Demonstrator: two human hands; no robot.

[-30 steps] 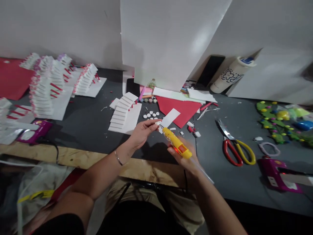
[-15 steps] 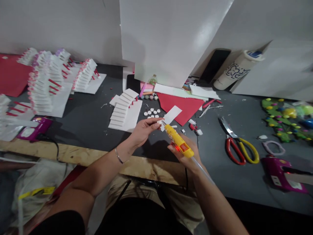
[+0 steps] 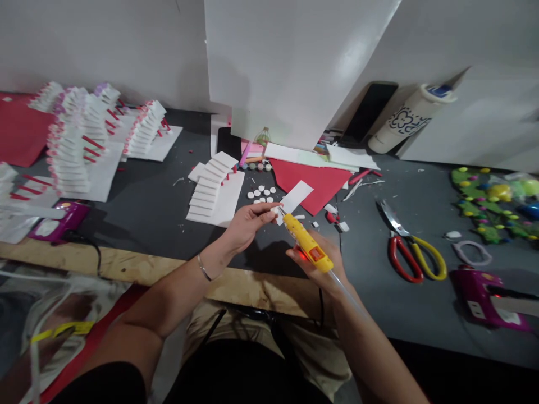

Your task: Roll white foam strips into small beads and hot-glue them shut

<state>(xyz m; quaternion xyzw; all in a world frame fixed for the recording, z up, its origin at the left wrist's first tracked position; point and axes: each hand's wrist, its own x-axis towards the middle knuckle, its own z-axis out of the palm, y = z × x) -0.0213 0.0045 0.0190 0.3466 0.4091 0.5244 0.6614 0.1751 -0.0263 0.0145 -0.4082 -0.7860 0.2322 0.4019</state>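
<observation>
My left hand (image 3: 246,227) pinches a small white piece (image 3: 276,212) between thumb and fingertips; its exact shape is mostly hidden. My right hand (image 3: 316,275) is wrapped round a yellow hot glue gun (image 3: 304,238), a clear glue stick (image 3: 345,292) jutting from its rear. The gun's nozzle meets or nearly meets the white piece. Just beyond the hands lie several white discs (image 3: 257,193) and a white card strip (image 3: 298,195). To their left, a stepped row of white strips (image 3: 205,193) with red supports stands on a white base (image 3: 229,207).
Scissors (image 3: 400,241) with red and yellow handles lie right, beside a purple power box (image 3: 484,297). Red sheet (image 3: 318,182), scraps and a white bottle (image 3: 406,120) are behind. Finished-looking stepped models (image 3: 76,151) and another purple box (image 3: 63,221) stand left.
Both hands, the white piece and the glue gun stay nearly still. At lower left, a person's arm and pale material beside the table have shifted.
</observation>
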